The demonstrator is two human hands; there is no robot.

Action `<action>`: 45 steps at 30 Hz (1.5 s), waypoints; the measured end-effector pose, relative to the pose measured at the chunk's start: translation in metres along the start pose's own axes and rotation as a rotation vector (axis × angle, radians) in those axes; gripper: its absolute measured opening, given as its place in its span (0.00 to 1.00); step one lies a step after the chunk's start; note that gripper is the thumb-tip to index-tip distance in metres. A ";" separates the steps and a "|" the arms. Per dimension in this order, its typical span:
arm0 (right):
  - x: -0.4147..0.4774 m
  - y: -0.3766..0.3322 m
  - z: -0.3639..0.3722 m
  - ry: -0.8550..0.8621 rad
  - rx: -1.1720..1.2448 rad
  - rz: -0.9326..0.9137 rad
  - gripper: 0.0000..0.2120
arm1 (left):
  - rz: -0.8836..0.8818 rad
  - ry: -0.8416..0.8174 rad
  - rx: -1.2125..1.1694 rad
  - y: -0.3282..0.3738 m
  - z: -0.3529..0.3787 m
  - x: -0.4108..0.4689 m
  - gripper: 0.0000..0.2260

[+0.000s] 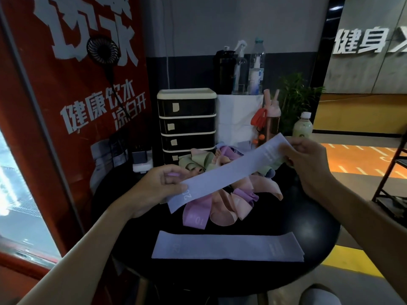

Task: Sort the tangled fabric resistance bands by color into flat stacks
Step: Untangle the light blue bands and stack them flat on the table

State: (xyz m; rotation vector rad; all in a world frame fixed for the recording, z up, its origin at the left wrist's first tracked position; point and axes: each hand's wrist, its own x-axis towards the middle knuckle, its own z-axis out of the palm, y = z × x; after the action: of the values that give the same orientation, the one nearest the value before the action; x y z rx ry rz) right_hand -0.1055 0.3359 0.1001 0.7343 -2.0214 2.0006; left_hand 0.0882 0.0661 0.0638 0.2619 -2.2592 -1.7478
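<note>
A lavender-blue fabric band point(229, 170) is stretched flat in the air above the table. My left hand point(154, 188) pinches its near left end and my right hand point(308, 159) pinches its far right end. Below it a tangled pile of pink, purple, peach and green bands point(222, 205) lies on the round black table point(308, 234). Near the front edge of the table a flat stack of lavender-blue bands point(226, 247) lies stretched out left to right.
A black drawer unit point(187, 122) with cream trim stands at the back of the table. A white box point(237, 115), bottles point(255, 69) and a pink tumbler point(272, 119) stand beside it. A red banner point(72, 106) rises at left, a metal rack point(394, 172) at right.
</note>
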 end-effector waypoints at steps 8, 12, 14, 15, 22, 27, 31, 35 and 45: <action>-0.057 0.031 -0.030 -0.099 -0.132 0.028 0.10 | -0.030 0.227 -0.151 -0.023 0.001 -0.039 0.13; -0.097 0.052 -0.042 -0.215 -0.337 -0.042 0.09 | 0.001 0.437 -0.044 -0.040 0.010 -0.055 0.11; -0.111 0.059 -0.045 -0.217 -0.405 -0.040 0.11 | 0.026 0.471 0.033 -0.048 0.016 -0.062 0.12; -0.116 0.061 -0.046 -0.216 -0.413 -0.036 0.11 | 0.039 0.480 0.065 -0.052 0.018 -0.065 0.13; -0.132 0.070 -0.052 -0.242 -0.438 -0.029 0.09 | 0.075 0.526 0.277 -0.066 0.033 -0.080 0.14; -0.134 0.080 -0.057 -0.247 -0.475 -0.023 0.14 | 0.099 0.518 0.345 -0.069 0.036 -0.082 0.13; -0.136 0.084 -0.057 -0.255 -0.492 -0.022 0.16 | 0.096 0.492 0.366 -0.073 0.036 -0.085 0.13; -0.136 0.086 -0.056 -0.254 -0.474 -0.029 0.16 | 0.104 0.495 0.369 -0.080 0.037 -0.088 0.14; -0.135 0.091 -0.059 -0.344 -0.547 -0.098 0.14 | 0.175 0.492 0.522 -0.086 0.040 -0.091 0.13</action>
State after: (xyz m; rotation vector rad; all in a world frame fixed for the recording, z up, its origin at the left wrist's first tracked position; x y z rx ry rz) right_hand -0.0449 0.4169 -0.0402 1.0634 -2.4995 1.2287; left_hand 0.1597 0.1093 -0.0379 0.5134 -2.2264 -0.8588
